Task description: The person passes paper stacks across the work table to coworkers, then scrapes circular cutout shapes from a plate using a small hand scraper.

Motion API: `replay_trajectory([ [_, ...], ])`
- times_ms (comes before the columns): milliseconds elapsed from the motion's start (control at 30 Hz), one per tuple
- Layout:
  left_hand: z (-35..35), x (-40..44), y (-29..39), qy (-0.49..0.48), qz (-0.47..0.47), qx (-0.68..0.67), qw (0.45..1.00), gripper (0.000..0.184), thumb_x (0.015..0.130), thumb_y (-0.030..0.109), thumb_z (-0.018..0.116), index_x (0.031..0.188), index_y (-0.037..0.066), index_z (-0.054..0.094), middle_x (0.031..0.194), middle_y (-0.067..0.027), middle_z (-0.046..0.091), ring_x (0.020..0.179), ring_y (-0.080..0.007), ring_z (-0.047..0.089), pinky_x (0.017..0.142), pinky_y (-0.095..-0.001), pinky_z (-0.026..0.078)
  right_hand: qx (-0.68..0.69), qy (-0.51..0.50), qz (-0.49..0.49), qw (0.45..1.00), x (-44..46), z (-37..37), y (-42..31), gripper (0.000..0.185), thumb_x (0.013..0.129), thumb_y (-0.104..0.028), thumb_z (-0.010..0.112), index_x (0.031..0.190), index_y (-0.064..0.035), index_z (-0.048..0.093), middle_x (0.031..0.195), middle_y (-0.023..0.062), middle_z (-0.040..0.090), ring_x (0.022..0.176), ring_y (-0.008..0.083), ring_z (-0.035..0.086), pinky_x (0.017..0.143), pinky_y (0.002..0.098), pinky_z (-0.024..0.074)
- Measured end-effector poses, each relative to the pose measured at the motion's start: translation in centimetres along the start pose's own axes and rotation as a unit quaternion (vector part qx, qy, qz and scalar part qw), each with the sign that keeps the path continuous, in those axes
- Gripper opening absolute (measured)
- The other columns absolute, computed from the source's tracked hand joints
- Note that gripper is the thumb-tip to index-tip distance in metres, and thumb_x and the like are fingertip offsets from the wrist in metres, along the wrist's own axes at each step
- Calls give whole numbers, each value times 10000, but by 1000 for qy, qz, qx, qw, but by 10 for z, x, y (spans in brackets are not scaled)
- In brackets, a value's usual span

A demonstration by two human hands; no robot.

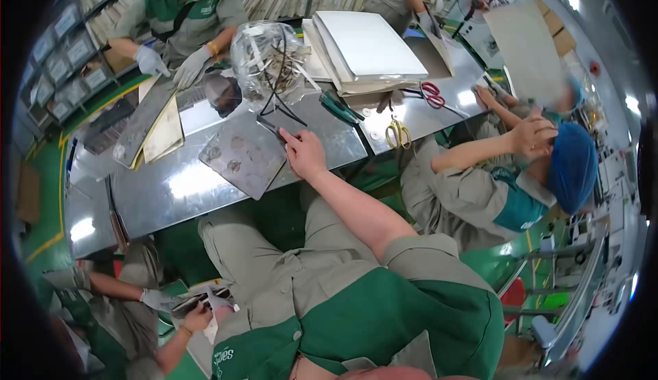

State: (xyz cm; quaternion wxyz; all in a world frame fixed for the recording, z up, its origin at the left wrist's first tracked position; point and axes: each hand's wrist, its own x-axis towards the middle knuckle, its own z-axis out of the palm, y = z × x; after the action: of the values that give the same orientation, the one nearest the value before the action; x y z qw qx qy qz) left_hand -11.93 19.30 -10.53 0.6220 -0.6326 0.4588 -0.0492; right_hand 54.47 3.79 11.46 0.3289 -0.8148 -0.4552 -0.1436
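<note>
My right hand (305, 153) reaches onto the metal table, fingers closed around a dark slim tool (269, 126) whose kind I cannot make out. The tool's tip points up and left, over the far corner of a grey flat plate (240, 157). Several roundish marks show on this plate, and its near corner juts past the table edge. Of my left arm, only a small pinkish patch seems to show at the lower left, beside a co-worker's hands; its fingers are hidden. Black cables (279, 85) trail from a clear plastic bag (264, 57) beyond my right hand.
Green-handled pliers (337, 108), yellow-handled scissors (397, 134) and red-handled scissors (432, 95) lie to the right, near a stack of white sheets (370, 44). Across the table (308, 129), a person's gloved hands (190, 68) touch a long grey board (147, 119). Co-workers sit on both sides.
</note>
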Motion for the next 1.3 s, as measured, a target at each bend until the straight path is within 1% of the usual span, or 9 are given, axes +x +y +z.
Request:
replay_trajectory([
  [200, 143, 197, -313, 31, -251, -393, 884, 308, 859, 366, 748, 895, 80, 638, 860, -72, 606, 751, -215, 587, 679, -297, 494, 28, -6, 12, 1000, -1, 4, 0, 396, 870, -155, 631, 1257, -238, 651, 968, 82, 568, 951, 292, 554, 839, 415, 471],
  [500, -54, 150, -16, -135, -708, -684, 108, 292, 921, 258, 683, 1153, 80, 685, 1115, -147, 678, 1013, -308, 649, 862, -385, 528, -8, -12, -93, 996, 0, 0, 5, 348, 863, -151, 590, 1195, -109, 684, 1059, 181, 675, 988, 360, 604, 891, 461, 487],
  [600, -82, 165, 52, -369, -636, -667, 116, 556, 915, 323, 632, 1321, -43, 525, 1207, -210, 621, 1104, -315, 604, 954, -471, 464, 56, -39, -50, 996, 0, 8, 11, 379, 908, -223, 617, 1275, -139, 663, 1004, 163, 651, 966, 340, 604, 884, 430, 478],
  [667, -68, 179, 40, -255, -775, -237, -527, 509, 858, 390, 647, 1174, -8, 665, 1159, -169, 676, 1013, -280, 624, 891, -397, 487, 39, -15, -51, 998, -1, 9, 11, 399, 921, -239, 626, 1314, -167, 644, 1030, 166, 636, 963, 328, 610, 873, 400, 483],
  [1033, -189, 67, -202, -131, -807, -271, -508, 438, 784, 340, 750, 1043, -7, 681, 933, -87, 659, 792, -196, 598, 701, -362, 494, 120, 20, -23, 992, 4, 9, 15, 402, 897, -210, 650, 1294, -147, 649, 1029, 176, 624, 936, 333, 621, 847, 404, 499],
  [1167, -242, 5, -293, -262, -842, -468, -62, 282, 866, 184, 664, 1053, -19, 725, 837, -64, 672, 725, -151, 568, 653, -338, 476, 126, 58, 20, 990, 1, -6, 6, 390, 836, -166, 674, 1226, -159, 674, 1015, 164, 615, 913, 339, 606, 804, 451, 489],
  [1233, -259, -11, -367, -214, -881, -387, -166, 228, 864, 145, 659, 1006, -18, 733, 845, -130, 708, 772, -242, 658, 714, -352, 531, 115, 74, 9, 990, -4, 3, 14, 430, 823, -161, 677, 1253, -153, 661, 1041, 168, 614, 944, 360, 595, 824, 471, 484],
  [1267, -296, -50, -340, -347, -792, -495, 88, 364, 883, 229, 665, 1124, -43, 686, 1006, -153, 712, 928, -294, 674, 826, -360, 536, 125, 61, 36, 990, -5, -4, 10, 442, 817, -163, 678, 1259, -145, 655, 1055, 175, 609, 959, 378, 582, 833, 482, 477],
  [1300, -257, -38, -466, -307, -837, -309, -330, 634, 765, 347, 842, 1183, -91, 657, 934, -190, 687, 845, -155, 608, 830, -318, 487, 137, 68, 39, 988, -6, -3, 12, 462, 818, -165, 681, 1279, -145, 644, 1093, 175, 593, 991, 378, 567, 856, 483, 462],
])
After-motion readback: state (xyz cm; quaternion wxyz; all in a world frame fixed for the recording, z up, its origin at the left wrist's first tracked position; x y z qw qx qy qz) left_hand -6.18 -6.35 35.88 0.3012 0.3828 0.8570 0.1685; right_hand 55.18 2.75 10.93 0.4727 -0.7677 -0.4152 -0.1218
